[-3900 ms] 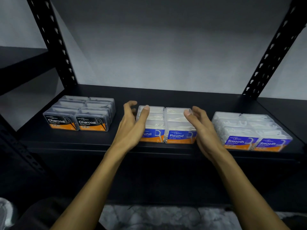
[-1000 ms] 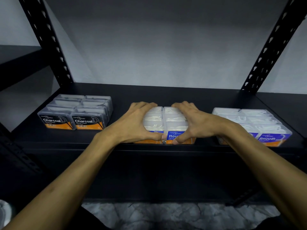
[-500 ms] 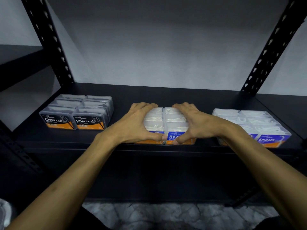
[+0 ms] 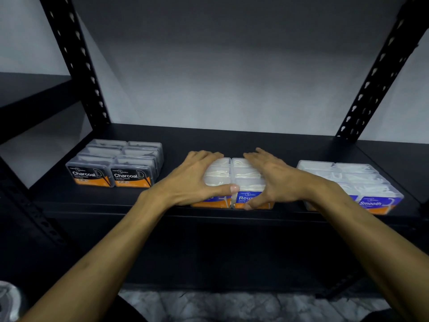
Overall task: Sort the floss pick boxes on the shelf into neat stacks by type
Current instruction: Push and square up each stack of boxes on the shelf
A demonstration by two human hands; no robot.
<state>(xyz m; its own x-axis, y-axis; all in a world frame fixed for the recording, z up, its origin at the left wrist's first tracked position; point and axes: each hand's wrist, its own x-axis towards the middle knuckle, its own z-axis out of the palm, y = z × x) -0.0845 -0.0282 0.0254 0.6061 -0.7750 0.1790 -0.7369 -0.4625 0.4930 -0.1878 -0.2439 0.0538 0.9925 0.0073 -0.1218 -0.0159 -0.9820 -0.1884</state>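
1. Clear plastic Round boxes [image 4: 234, 180] sit mid-shelf at the near edge of the black shelf [image 4: 232, 138], two columns running near to far, between the Charcoal boxes [image 4: 116, 165] on the left and the Smooth boxes [image 4: 348, 180] on the right.
2. The left hand [image 4: 192, 180] wraps the block's left side, fingers curled over the far end and thumb across the near face.
3. The right hand [image 4: 276, 182] grips the right side in mirror fashion.
4. The block lies directly between both palms, each equally near, so any squaring nudge probably comes from an inward squeeze along the left-right axis.
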